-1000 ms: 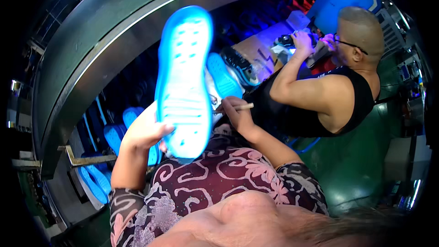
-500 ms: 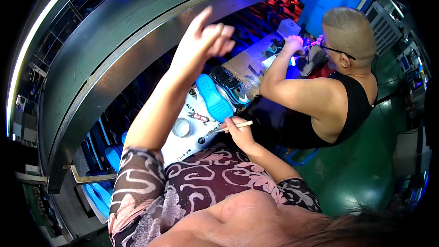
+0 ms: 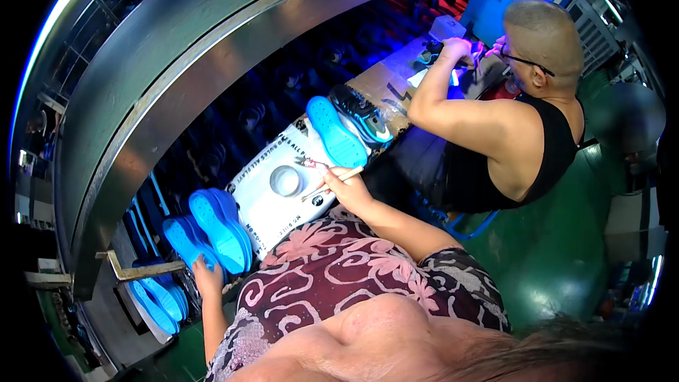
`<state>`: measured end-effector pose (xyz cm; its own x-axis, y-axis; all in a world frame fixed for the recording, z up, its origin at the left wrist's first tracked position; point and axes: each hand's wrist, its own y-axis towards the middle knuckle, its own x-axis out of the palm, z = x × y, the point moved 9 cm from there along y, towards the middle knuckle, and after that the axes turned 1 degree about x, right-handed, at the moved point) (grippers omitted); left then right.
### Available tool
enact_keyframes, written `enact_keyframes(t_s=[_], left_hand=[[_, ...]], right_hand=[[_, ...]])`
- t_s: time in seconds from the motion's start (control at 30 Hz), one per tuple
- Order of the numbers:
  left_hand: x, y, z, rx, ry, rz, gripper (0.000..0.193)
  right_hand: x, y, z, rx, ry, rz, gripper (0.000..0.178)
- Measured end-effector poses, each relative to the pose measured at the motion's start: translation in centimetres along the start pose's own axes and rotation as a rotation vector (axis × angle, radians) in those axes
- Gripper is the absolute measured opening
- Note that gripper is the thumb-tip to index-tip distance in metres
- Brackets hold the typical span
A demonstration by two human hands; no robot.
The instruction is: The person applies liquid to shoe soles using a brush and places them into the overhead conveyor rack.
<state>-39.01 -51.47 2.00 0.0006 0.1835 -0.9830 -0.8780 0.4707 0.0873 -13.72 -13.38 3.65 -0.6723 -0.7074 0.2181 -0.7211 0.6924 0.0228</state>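
Note:
At the lower left, my left hand has its fingers closed on the near end of a blue shoe sole. Beside that lies a stack of blue soles. My right hand grips a brush by its pale handle, the bristle end low over the white printed sheet. A round cup of whitish liquid stands just left of the brush. Beyond my right hand, a single blue sole lies against a dark shoe upper. Red-handled cutters rest near the cup.
A co-worker in a black top sits at the right, hands on a shoe under bluish light. A metal-edged machine frame arches over the far side, with rows of dark shoes beneath. More blue soles lie beyond a metal bracket.
My left hand has come down from above the far side to the blue soles at lower left. My right hand, still with the brush, has shifted slightly left.

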Motion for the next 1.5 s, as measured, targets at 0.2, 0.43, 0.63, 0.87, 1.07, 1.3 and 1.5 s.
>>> enact_keyframes(t_s=[0.2, 0.43, 0.63, 0.87, 1.07, 1.3, 1.5], left_hand=[[-1.3, 1.0, 4.2, -0.082, 0.188, -0.057, 0.041], [1.3, 2.3, 8.0, 0.039, 0.154, -0.109, 0.039], [0.3, 3.4, 8.4, -0.014, 0.159, -0.223, 0.034], [1.9, -0.3, 4.5, -0.413, -1.155, -0.243, 0.035], [3.8, -2.8, 8.3, -0.573, -1.657, -0.670, 0.051], [4.4, -3.1, 8.4, -0.581, -1.772, -0.704, 0.053], [2.4, -2.6, 12.0, -0.439, -1.657, -0.680, 0.053]], right_hand=[[-0.8, 0.3, 1.1, 0.054, -0.113, 0.010, 0.028], [-3.0, 1.9, 0.7, 0.054, -0.170, 0.074, 0.035], [-0.9, 3.1, 0.0, 0.031, -0.252, 0.007, 0.035], [1.7, 5.6, -0.4, -0.262, -0.578, -0.122, 0.019], [3.8, 7.0, 1.1, -0.445, -0.794, -0.177, 0.013], [3.3, 6.5, -0.2, -0.480, -0.797, -0.153, 0.013], [0.6, 6.0, -1.3, -0.222, -0.570, -0.017, 0.016]])
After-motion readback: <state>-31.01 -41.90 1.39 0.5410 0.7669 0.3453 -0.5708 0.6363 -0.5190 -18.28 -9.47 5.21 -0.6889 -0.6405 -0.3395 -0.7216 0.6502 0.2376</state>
